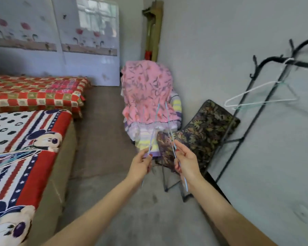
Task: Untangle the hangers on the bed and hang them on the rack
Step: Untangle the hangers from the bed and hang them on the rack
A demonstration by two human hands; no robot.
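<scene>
Thin light-blue wire hangers (164, 119) stand upright in front of me, held by both hands and still hooked together near their tops. My left hand (140, 165) pinches one wire at its lower part. My right hand (184, 163) grips another wire, whose end runs down past my wrist. A tangled pile of hangers (11, 156) lies on the bed (25, 174) at the left. The black rack (267, 71) stands against the right wall, with a white hanger (256, 96) and a greenish one hanging from its bar.
A chair heaped with pink and striped cloth (148, 96) stands straight ahead. A folding chair with a dark leaf-patterned cushion (208, 126) sits between it and the rack. A second bed with a red checked cover (36, 91) lies at the far left. Grey floor runs between.
</scene>
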